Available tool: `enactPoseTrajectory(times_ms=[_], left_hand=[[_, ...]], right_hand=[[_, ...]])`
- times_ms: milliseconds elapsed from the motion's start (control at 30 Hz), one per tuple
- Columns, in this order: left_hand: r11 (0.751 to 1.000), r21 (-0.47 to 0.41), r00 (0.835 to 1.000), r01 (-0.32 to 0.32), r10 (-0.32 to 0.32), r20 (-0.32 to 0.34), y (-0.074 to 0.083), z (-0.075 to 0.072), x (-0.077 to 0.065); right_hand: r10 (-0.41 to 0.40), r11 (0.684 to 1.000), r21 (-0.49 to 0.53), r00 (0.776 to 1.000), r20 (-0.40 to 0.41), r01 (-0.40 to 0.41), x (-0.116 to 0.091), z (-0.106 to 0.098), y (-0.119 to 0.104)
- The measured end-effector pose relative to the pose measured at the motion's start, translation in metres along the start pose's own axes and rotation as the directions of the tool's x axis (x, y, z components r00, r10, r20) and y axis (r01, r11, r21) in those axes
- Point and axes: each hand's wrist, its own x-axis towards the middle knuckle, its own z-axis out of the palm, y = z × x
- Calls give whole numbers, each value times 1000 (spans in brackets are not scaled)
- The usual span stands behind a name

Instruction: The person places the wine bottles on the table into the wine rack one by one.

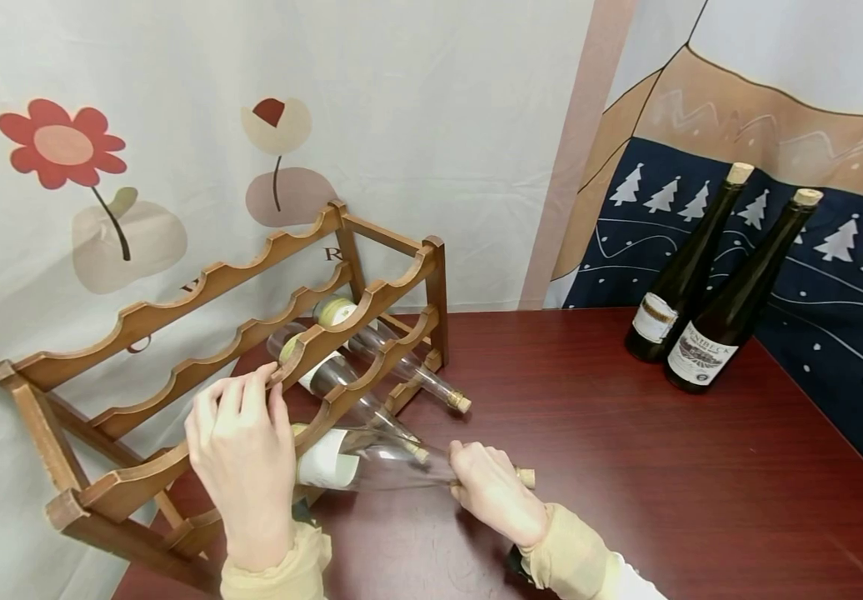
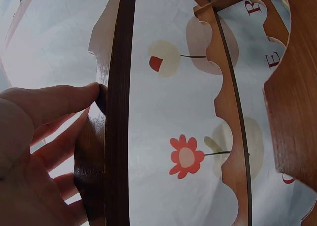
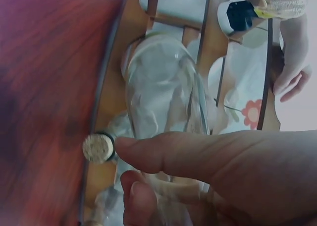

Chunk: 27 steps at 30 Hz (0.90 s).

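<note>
A wooden wine rack [image 1: 210, 283] with scalloped rails stands on the table. My left hand [image 1: 246, 454] holds its top front rail, thumb and fingers on either side of the wood, as the left wrist view [image 2: 44, 122] shows. My right hand [image 1: 497, 490] grips a clear glass bottle [image 1: 394, 460] by the neck, its cork pointing right. That bottle lies nearly level, its white-labelled base end at the rack's lower front. Two more clear corked bottles, a middle bottle [image 1: 326, 375] and a far bottle [image 1: 401, 358], lie in the rack with necks sticking out.
Two dark green corked bottles, a left one [image 1: 656, 318] and a right one [image 1: 705, 354], stand at the back right of the red-brown table [image 1: 626, 475]. A printed curtain [image 1: 439, 125] hangs close behind the rack.
</note>
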Motion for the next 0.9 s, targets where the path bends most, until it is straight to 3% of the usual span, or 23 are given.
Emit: enactPoseTrajectory(times_ms=[500, 700, 900], left_hand=[[1000, -11, 1000, 8, -8, -23, 0, 1, -1], [1000, -11, 1000, -3, 3, -29, -1, 2, -1], [1000, -13, 1000, -3, 2, -28, -1, 2, -1]], right_hand=[[33, 984, 173, 994, 101, -50, -1, 14, -17], [61, 958, 268, 984, 167, -105, -1, 21, -25], [48, 948, 300, 982, 180, -102, 2, 26, -33]])
